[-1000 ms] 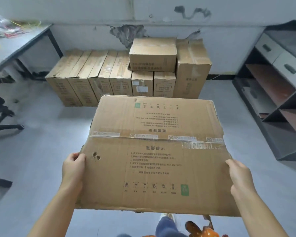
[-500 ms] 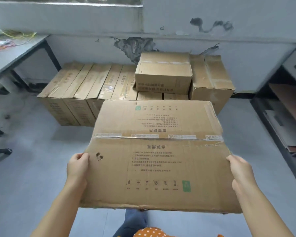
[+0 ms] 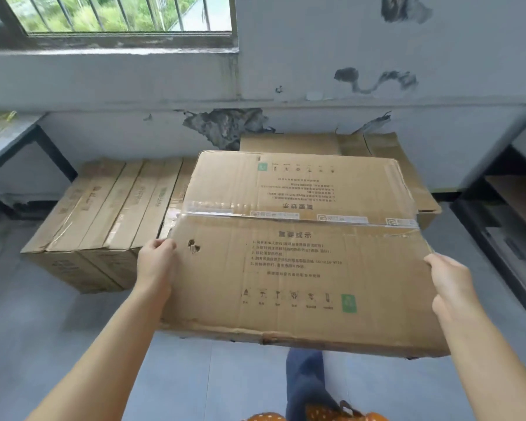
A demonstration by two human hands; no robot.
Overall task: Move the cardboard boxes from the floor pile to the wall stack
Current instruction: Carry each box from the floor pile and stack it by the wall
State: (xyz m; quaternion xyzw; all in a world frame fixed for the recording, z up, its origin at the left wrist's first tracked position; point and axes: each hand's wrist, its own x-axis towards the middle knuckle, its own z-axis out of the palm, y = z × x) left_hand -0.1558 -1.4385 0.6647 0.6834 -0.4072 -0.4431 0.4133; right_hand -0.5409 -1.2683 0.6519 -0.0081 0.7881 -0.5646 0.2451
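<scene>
Before wall stack (image 3: 110, 214) | hands grip cardboard box (image 3: 301, 262) (printed Chinese text, blurred)

Grey painted wall (image 3: 377, 41) with peeled, flaking patches (image 3: 225, 126) and dark stains. Barred window (image 3: 113, 13) upper left, greenery outside, daylight entering. Grey floor (image 3: 43, 329). Desk (image 3: 9, 132) at left; dark shelving unit (image 3: 504, 214) at right.

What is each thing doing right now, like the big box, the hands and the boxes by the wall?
Big box: taped shut, dented, held up off the floor.
Left hand: gripping the box's left edge.
Right hand: holding the box's right edge.
Wall stack: closed boxes in a row on the floor.
Window: barred, greenery outside.
Wall: paint peeling.
</scene>
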